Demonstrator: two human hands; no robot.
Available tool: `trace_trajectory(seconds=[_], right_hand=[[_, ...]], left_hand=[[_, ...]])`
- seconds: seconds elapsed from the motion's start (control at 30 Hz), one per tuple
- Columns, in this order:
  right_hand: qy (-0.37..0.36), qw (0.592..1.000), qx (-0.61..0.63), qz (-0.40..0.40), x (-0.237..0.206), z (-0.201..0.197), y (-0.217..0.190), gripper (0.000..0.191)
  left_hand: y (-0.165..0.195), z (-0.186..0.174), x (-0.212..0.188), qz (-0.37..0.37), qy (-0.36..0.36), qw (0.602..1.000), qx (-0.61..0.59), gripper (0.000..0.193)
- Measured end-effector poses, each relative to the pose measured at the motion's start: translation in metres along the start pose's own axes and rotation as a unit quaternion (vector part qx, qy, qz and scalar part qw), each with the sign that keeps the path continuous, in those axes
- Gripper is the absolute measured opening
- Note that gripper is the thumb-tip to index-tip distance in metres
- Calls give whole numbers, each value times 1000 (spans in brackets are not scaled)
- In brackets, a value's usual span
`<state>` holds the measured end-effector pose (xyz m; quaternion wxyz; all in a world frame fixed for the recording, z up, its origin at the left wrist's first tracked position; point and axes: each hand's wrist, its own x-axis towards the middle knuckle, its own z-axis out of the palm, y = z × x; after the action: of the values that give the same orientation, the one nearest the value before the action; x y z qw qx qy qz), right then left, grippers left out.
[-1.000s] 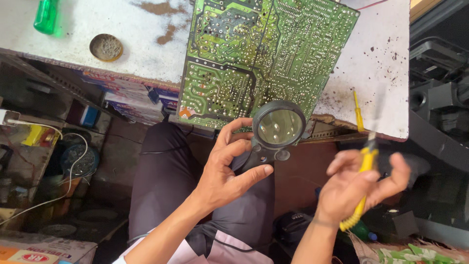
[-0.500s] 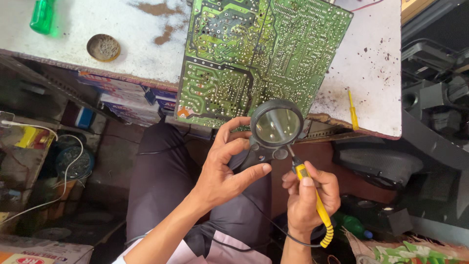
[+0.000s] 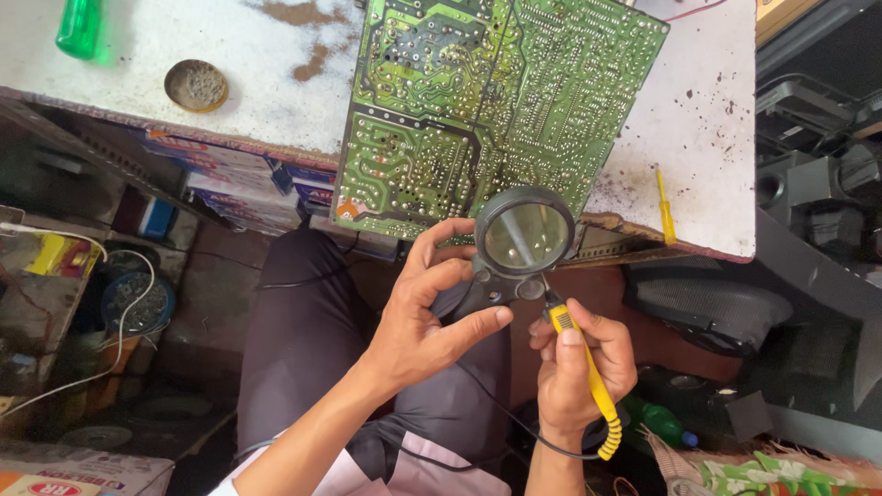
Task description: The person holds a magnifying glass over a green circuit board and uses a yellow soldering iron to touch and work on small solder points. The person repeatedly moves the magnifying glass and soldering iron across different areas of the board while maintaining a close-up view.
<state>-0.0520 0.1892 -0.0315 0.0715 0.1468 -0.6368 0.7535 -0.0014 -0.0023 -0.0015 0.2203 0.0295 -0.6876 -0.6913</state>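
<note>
Two bare hands work below the bench edge. Left hand (image 3: 427, 321) grips a black magnifier (image 3: 522, 241) by its handle — thumb across the front, fingers curled round the back, index finger arched up beside the lens rim. Lens sits over the lower edge of a green board (image 3: 478, 101), which lies solder side up on a white bench (image 3: 266, 83) and overhangs its near edge. Right hand (image 3: 579, 367) is closed round a yellow iron (image 3: 577, 363), pen-style, thumb and index pinching near the front; its tip points up and left and goes under the lens, seen through the glass as a pale rod. Whether the tip touches the board — cannot tell. A black cord runs from the iron's ribbed rear end down and loops left under the wrists.

On the bench: a round tin (image 3: 196, 85) with grey contents at the left, a green bottle (image 3: 79, 26) at the top left corner, a small yellow screwdriver (image 3: 663, 208) near the right edge, well apart from the board. Brown stains dot the bench top. Below it, dark trousers cover the person's lap. Boxes are stacked on the shelf under the bench, left of the knees. A white wire (image 3: 83, 367) curves over clutter at far left.
</note>
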Motion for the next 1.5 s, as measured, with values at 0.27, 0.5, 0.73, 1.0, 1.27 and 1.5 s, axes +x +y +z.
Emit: trace_trajectory(seconds=[0.27, 0.5, 0.73, 1.0, 1.27, 1.5], right_hand=[[32, 999, -17, -16, -1, -7, 3, 24], [8, 999, -9, -30, -5, -7, 4, 24], [-11, 993, -100, -68, -3, 2, -5, 22], [-67, 962, -209, -161, 1, 11, -22, 22], [-66, 970, -177, -152, 0, 11, -19, 23], [-41, 973, -177, -145, -3, 6, -14, 23]], left_hand=[[1, 0, 0, 5, -4, 1000, 10, 37], [3, 0, 0, 0, -3, 1000, 9, 36], [3, 0, 1, -1, -2, 1000, 4, 37], [2, 1, 1, -5, -2, 1000, 9, 36], [2, 1, 1, -3, -3, 1000, 8, 36], [0, 2, -1, 1, 1, 1000, 3, 37]])
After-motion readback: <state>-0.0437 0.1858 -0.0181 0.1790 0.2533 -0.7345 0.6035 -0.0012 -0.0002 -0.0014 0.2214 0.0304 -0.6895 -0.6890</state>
